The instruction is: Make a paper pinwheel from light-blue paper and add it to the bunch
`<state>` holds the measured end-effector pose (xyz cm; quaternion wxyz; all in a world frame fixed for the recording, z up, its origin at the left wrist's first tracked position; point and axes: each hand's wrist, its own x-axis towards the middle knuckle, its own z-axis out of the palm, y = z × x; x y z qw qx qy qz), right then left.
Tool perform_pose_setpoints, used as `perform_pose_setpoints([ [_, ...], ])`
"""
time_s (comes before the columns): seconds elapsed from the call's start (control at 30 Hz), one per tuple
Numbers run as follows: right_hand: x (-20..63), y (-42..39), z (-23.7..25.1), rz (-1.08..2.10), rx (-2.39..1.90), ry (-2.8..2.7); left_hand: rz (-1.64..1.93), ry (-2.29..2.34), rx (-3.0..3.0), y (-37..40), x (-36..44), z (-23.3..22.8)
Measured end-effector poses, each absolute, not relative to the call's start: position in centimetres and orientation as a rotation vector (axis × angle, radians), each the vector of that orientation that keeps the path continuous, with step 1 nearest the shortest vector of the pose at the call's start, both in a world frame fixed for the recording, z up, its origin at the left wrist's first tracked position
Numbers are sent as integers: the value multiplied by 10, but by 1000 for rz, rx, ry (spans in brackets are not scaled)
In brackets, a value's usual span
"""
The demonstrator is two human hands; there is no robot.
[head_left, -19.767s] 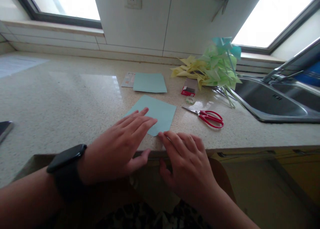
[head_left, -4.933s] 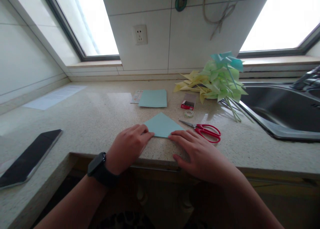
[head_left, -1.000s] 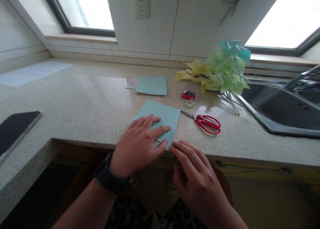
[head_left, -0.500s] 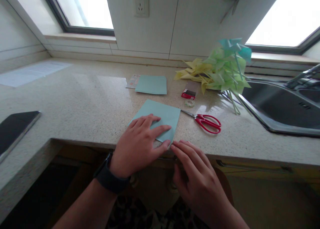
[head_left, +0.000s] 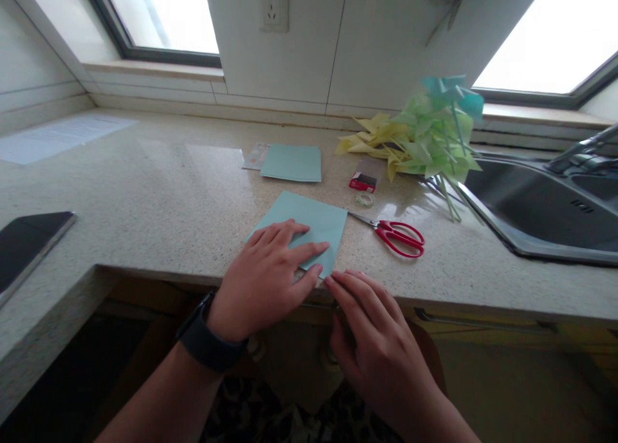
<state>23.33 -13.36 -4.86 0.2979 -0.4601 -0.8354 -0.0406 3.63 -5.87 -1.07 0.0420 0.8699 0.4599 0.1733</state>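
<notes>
The right hand [head_left: 374, 330] is reaching in from the near edge, palm down, fingers stretched and slightly spread, its fingertips [head_left: 332, 280] touching the near corner of the light blue paper sheet [head_left: 313, 221] and gripping nothing. The left hand [head_left: 265, 279] (a dark watch [head_left: 205, 343] is sitting on its wrist) is lying flat and open on the sheet, fingers fanned forward, thumb angling toward the right hand's fingertips, pressing the paper down without closing on it. The sheet is resting at the front edge of the speckled surface [head_left: 159, 198], turned corner-on toward the person. Just right of it, red-handled scissors [head_left: 393, 234] are lying flat. Further back a small tape roll [head_left: 365, 199] and a red box [head_left: 363, 182] are sitting near each other, with a stack of blue paper [head_left: 292, 163] to their left and a heap of yellow, green and blue paper pinwheels [head_left: 422, 140] beside the sink [head_left: 541, 205]
</notes>
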Motion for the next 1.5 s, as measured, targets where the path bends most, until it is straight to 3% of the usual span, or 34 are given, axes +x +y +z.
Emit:
perform_pose_setpoints([
  [1.5,219,-119,-30,-171,-1444,-2263,457,1422,2729,-60,36,-16],
])
